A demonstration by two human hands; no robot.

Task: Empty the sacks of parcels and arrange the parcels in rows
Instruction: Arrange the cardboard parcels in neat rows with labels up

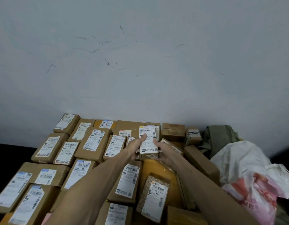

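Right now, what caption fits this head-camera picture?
The left hand and right hand hold a small labelled parcel above rows of cardboard parcels beside a white sack.

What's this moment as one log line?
left hand, right hand: hold small white-labelled cardboard parcel | above brown cardboard boxes | white plastic sack nearby

My fingers [143, 138] mostly hide behind the small parcel [148, 146], its label [148, 133] too fine to read, and the white sack [247, 166] runs off the right edge.
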